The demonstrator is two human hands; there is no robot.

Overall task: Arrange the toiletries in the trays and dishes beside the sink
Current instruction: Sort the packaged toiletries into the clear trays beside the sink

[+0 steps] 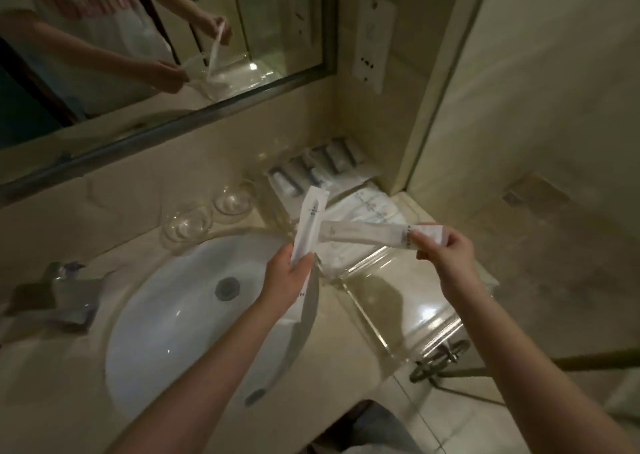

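My left hand grips a long white wrapped toiletry packet that points up and away over the sink's right rim. My right hand pinches the end of a second long white packet, which lies level and crosses the first. Both are held above a clear glass tray on the counter to the right of the sink. More white packets lie flat at the tray's far end. Several small tubes stand in a row behind them in the corner.
The white basin with its drain sits at the left, a chrome faucet beside it. Two clear glass dishes stand behind the basin. A mirror covers the back wall and a wall socket is mounted at the right.
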